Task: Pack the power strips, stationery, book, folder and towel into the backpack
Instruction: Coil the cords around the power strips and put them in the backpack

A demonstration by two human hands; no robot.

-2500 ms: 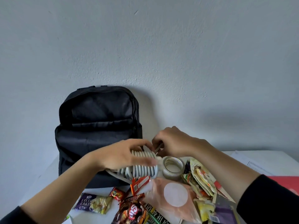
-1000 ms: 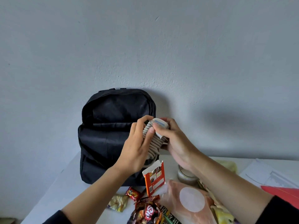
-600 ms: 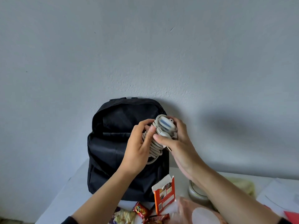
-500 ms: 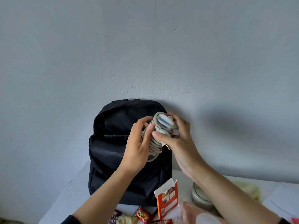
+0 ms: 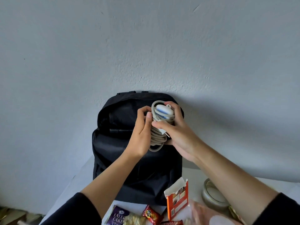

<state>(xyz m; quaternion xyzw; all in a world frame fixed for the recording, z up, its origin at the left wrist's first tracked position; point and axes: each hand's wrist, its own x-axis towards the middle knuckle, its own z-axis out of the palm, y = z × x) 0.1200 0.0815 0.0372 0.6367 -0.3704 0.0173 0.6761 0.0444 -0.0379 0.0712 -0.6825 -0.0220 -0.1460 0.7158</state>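
A black backpack stands upright against the wall with its top flap open. In front of its upper part I hold a white power strip on end, its grey cord wound round it in coils. My left hand grips the coiled side from the left. My right hand grips the strip from the right, thumb across the plug and fingers over the top end. The strip's lower part is hidden between my palms.
On the white table in front of the backpack lie an open orange carton, a roll of clear tape, a purple layer-cake packet, small red snack packets and a pinkish plastic bag. The grey wall stands right behind.
Both hands have lifted the cord-wrapped power strip from the table and turned it on end, carrying it up to the backpack's open top. The view has tilted upward.
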